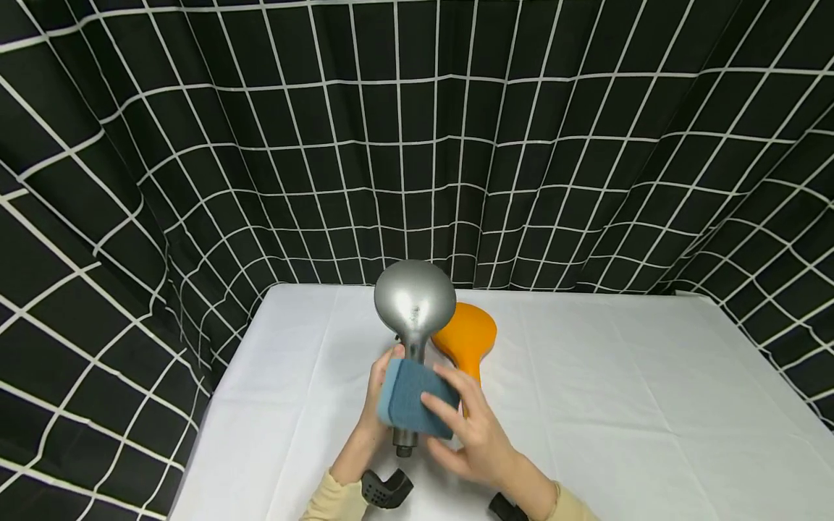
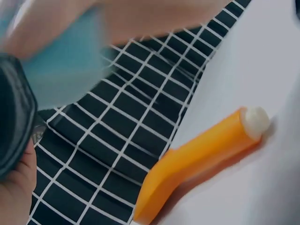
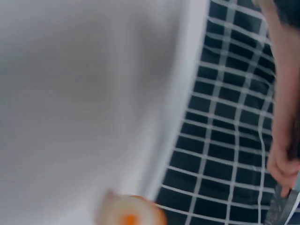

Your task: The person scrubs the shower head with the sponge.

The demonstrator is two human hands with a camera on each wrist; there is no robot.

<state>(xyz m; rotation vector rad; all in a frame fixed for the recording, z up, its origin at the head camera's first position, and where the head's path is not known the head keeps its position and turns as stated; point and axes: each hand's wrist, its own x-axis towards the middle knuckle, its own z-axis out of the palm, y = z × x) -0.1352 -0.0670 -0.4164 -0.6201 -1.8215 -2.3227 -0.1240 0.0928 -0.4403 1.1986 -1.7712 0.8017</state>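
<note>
In the head view, a grey metallic shower head [image 1: 415, 298] is held up over the table, round head away from me and threaded end towards me. My left hand [image 1: 376, 394] grips its handle from the left. A blue sponge [image 1: 417, 398] with a lighter blue layer lies across that handle. My right hand [image 1: 478, 434] holds the sponge, fingers spread over its face. Behind the grey one, an orange shower head [image 1: 470, 334] rests on the table. The left wrist view shows the orange handle [image 2: 206, 147] with its whitish end, and the blurred sponge [image 2: 65, 65].
A white cloth covers the table [image 1: 625, 376]. Black curtains [image 1: 430, 145] with a white grid hang behind it and along both sides. Black wrist mounts [image 1: 387, 490] sit at both wrists, below cream sleeves [image 1: 335, 499].
</note>
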